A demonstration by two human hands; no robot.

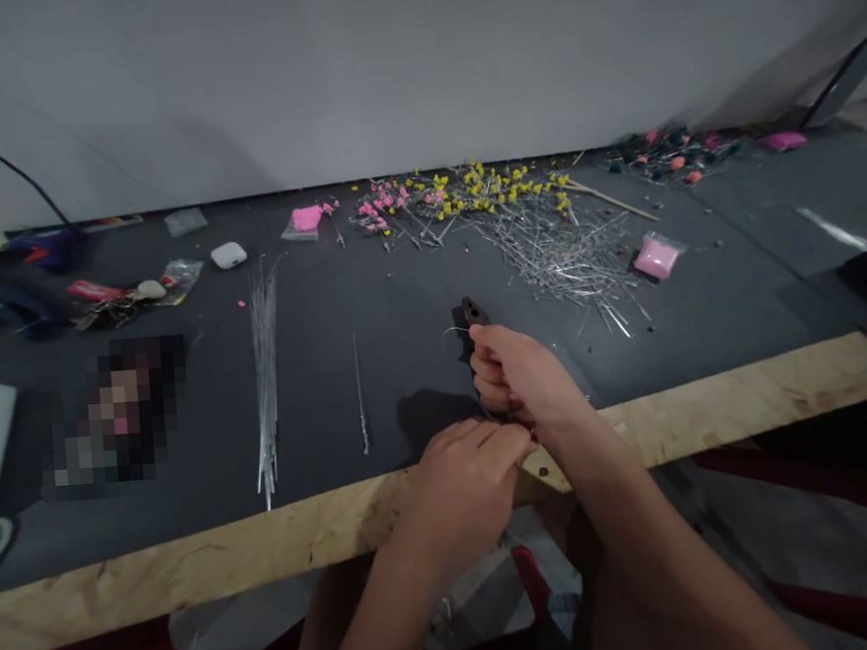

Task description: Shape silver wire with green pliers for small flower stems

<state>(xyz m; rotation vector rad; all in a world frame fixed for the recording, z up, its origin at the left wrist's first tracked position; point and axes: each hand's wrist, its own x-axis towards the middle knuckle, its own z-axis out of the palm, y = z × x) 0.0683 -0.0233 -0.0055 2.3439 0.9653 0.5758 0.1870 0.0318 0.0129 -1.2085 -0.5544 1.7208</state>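
Observation:
My left hand [474,476] is closed at the table's front edge, its fingertips pinching something too small to make out. Just above it, my right hand [518,374] is closed around a thin wire [455,330], whose curved end sticks out beyond the thumb and forefinger. Dark pliers [475,311] show past the right hand's fingers, jaws pointing away; the rest of the tool is hidden by that hand. Left of my hands, a single twisted wire piece [362,409] lies on the dark table. Further left lies a bundle of straight silver wires [265,376].
Yellow flower stems [480,191] and a pile of wires [566,251] lie near the wall. Pink bags [657,256] are on the right and back left. An earbud case [229,255] and keys [116,303] lie left. A wooden edge [197,554] runs along the front.

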